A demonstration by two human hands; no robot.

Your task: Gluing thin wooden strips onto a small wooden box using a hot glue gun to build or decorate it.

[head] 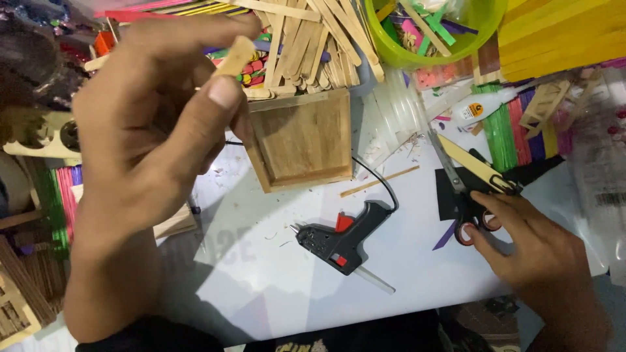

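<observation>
Up close, left hand [140, 140] pinches a wooden stick [233, 58]; right hand [531, 244] touches scissors [466, 195].

Bright, even overhead light. White tabletop [274, 274] mildly glary, bluish. Raised left hand [140, 130] close to lens, soft, motion-blurred; casts broad soft shadow below. Black glue gun [342, 238] sharp. Left edge dim, smeared.

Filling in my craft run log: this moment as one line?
left hand: holds wooden stick piece | right hand: on scissors | glue gun: lying on table
</observation>
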